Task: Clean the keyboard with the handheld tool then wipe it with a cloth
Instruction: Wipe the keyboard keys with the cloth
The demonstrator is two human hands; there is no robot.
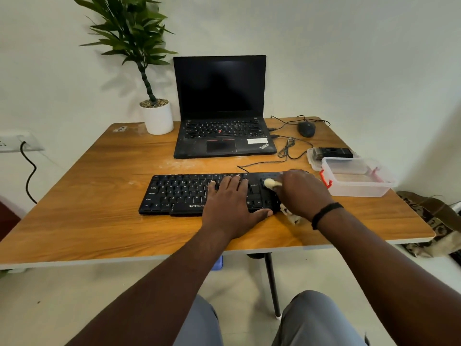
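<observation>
We press our flat left hand [232, 198] on the keyboard [189, 193] at the table's [87, 196] front to steady it while our right hand [303, 193] grips the cloth [272, 183], wiping its right end.

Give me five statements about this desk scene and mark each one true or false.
1. The left hand lies flat on the black keyboard. True.
2. The right hand grips a pale cloth at the keyboard's right end. True.
3. The laptop is closed. False: its lid is up and the screen is dark.
4. The mouse sits left of the laptop. False: it sits to the right; the potted plant stands on the left.
5. The clear plastic box stands on the table right of the keyboard. True.
</observation>
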